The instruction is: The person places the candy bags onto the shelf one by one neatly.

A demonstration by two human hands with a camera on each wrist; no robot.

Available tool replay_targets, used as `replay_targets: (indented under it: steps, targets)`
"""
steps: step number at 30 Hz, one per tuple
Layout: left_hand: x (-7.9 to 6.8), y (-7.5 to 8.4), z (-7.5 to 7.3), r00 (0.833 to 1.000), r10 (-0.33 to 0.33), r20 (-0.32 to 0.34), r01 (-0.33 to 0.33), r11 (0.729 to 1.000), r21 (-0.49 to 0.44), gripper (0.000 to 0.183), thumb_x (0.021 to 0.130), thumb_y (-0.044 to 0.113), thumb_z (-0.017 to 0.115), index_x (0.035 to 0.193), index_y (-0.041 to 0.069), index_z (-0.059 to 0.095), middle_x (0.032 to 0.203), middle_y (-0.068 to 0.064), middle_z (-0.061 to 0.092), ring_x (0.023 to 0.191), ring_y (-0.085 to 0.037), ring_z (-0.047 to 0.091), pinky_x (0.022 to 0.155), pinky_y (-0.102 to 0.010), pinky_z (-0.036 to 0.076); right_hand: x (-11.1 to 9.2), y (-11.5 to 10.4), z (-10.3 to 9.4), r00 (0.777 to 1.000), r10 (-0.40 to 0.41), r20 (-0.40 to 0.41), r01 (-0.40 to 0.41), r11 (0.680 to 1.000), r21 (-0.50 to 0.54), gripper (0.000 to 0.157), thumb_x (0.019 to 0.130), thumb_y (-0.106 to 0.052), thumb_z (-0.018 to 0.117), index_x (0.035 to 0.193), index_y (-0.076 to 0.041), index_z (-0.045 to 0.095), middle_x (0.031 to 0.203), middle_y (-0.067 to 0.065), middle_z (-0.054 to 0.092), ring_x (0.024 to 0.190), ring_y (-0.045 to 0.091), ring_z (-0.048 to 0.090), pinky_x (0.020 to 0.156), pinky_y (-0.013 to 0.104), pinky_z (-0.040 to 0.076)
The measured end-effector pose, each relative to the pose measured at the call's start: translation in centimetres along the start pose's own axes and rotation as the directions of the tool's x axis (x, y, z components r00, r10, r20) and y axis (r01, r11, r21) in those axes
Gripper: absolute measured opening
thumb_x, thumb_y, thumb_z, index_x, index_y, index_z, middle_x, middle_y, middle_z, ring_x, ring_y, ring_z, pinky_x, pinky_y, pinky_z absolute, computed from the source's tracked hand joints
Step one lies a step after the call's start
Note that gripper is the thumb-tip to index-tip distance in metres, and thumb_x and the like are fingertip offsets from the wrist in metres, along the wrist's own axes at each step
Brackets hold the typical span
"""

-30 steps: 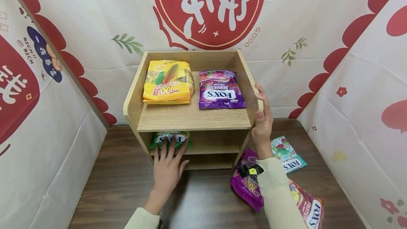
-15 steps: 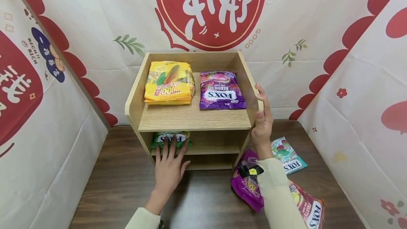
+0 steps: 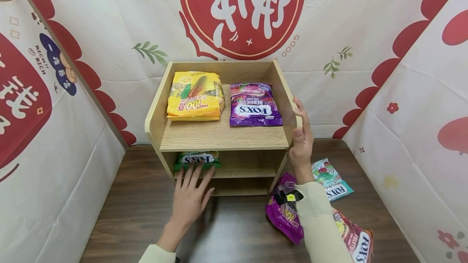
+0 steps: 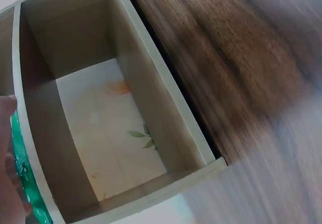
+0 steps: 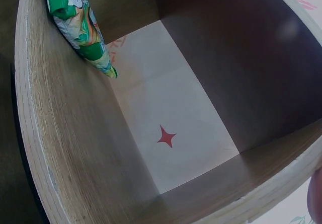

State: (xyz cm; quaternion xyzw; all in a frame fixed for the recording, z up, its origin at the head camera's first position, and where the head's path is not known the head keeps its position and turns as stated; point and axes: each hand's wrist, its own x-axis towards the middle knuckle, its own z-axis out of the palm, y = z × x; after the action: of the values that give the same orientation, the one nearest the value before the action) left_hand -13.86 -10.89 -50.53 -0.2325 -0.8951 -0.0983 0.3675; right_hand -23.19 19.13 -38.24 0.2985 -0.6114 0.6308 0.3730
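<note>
A small wooden shelf stands on the table against the back cloth. On its middle level, at the left, lies a green Fox's candy bag, also visible in the right wrist view as a green bag. My left hand is at the bag's front edge, fingers spread and fairly straight; whether the fingertips still touch it is unclear. My right hand grips the front edge of the shelf's right side panel. On the top level sit a yellow candy bag and a purple Fox's Berries bag.
Right of the shelf, on the dark wood table, lie a magenta candy bag, a light teal Fox's bag and a red-brown Fox's Fruits bag, partly behind the right sleeve. Printed cloth walls enclose the table.
My left hand has drawn back slightly, down and to the left, showing more of the green bag's front. The right hand keeps its grip on the shelf.
</note>
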Motion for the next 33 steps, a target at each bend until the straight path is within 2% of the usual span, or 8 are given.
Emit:
replay_targets:
  steps: [7, 10, 13, 17, 23, 26, 29, 33]
  targets:
    - [0.8, -0.7, -2.3, 0.986, 0.082, -0.146, -0.091, 0.995, -0.052, 0.044, 0.103, 0.036, 0.037, 0.133, 0.011, 0.057, 0.128, -0.018, 0.056, 0.118, -0.039, 0.052, 0.098, -0.059, 0.039, -0.1, 0.0, -0.1, 1.000, -0.002, 0.001, 0.002, 1.000, -0.014, 0.067, 0.094, -0.053, 0.048, 0.125, 0.005, 0.043, 0.150, 0.016, 0.034, 0.141, 0.034, 0.022, 0.115, 0.050, 0.014]
    - [1.7, -1.1, -3.7, 0.963, 0.112, -0.247, -0.132, 0.989, -0.064, 0.040, 0.102, 0.031, 0.042, 0.127, 0.006, 0.061, 0.122, -0.019, 0.060, 0.112, -0.040, 0.056, 0.095, -0.059, 0.042, 0.0, -0.1, -0.1, 1.000, -0.005, 0.000, 0.005, 1.000, -0.013, 0.068, 0.093, -0.054, 0.048, 0.125, 0.006, 0.043, 0.150, 0.016, 0.034, 0.141, 0.034, 0.022, 0.115, 0.050, 0.014]
    - [2.8, -1.4, -5.4, 0.929, 0.148, -0.338, -0.178, 0.982, -0.062, 0.036, 0.101, 0.027, 0.047, 0.121, 0.002, 0.065, 0.116, -0.020, 0.063, 0.108, -0.040, 0.058, 0.091, -0.058, 0.044, 0.0, -0.1, -0.2, 1.000, -0.006, -0.001, 0.006, 1.000, -0.008, 0.068, 0.093, -0.054, 0.049, 0.124, 0.006, 0.043, 0.150, 0.016, 0.034, 0.141, 0.035, 0.022, 0.115, 0.050, 0.014]
    - [4.6, -1.6, -7.6, 0.862, 0.190, -0.470, -0.235, 0.971, -0.037, 0.030, 0.098, 0.021, 0.052, 0.110, -0.001, 0.068, 0.108, -0.021, 0.066, 0.101, -0.040, 0.062, 0.086, -0.056, 0.047, 0.0, -0.1, -0.1, 1.000, -0.005, -0.001, 0.005, 1.000, -0.004, 0.068, 0.093, -0.053, 0.049, 0.124, 0.006, 0.043, 0.150, 0.016, 0.034, 0.141, 0.035, 0.022, 0.115, 0.050, 0.014]
    - [7.1, -2.1, -10.0, 0.712, 0.206, -0.671, -0.272, 0.962, 0.006, 0.022, 0.094, 0.014, 0.057, 0.098, -0.003, 0.069, 0.097, -0.021, 0.067, 0.090, -0.041, 0.063, 0.086, -0.052, 0.049, 0.2, -1.2, 0.4, 1.000, -0.002, -0.001, 0.002, 1.000, 0.002, 0.064, 0.095, -0.049, 0.048, 0.124, 0.008, 0.041, 0.150, 0.017, 0.033, 0.141, 0.034, 0.022, 0.115, 0.050, 0.014]
    - [8.1, -2.6, -10.7, 0.660, 0.189, -0.727, -0.253, 0.967, 0.023, 0.021, 0.093, 0.016, 0.058, 0.096, -0.002, 0.068, 0.096, -0.020, 0.067, 0.091, -0.040, 0.062, 0.088, -0.050, 0.049, 0.4, -2.5, 0.9, 1.000, 0.000, 0.000, 0.000, 1.000, 0.000, 0.064, 0.095, -0.049, 0.048, 0.123, 0.008, 0.041, 0.149, 0.019, 0.034, 0.141, 0.034, 0.022, 0.115, 0.050, 0.014]
    - [9.0, -3.5, -11.1, 0.646, 0.152, -0.748, -0.211, 0.977, 0.017, 0.022, 0.093, 0.018, 0.058, 0.098, -0.001, 0.067, 0.100, -0.019, 0.066, 0.097, -0.039, 0.062, 0.092, -0.050, 0.047, 0.5, -3.3, 1.2, 1.000, 0.003, 0.000, -0.003, 1.000, 0.005, 0.063, 0.095, -0.048, 0.048, 0.124, 0.008, 0.041, 0.149, 0.019, 0.034, 0.140, 0.034, 0.022, 0.115, 0.049, 0.014]
    - [9.6, -4.9, -11.4, 0.689, 0.115, -0.716, -0.164, 0.986, 0.000, 0.025, 0.093, 0.020, 0.057, 0.104, 0.000, 0.065, 0.108, -0.018, 0.065, 0.105, -0.037, 0.059, 0.096, -0.049, 0.044, 0.4, -2.5, 1.0, 1.000, -0.001, 0.000, 0.001, 1.000, 0.001, 0.064, 0.095, -0.049, 0.048, 0.124, 0.007, 0.041, 0.149, 0.018, 0.034, 0.141, 0.034, 0.022, 0.115, 0.049, 0.014]
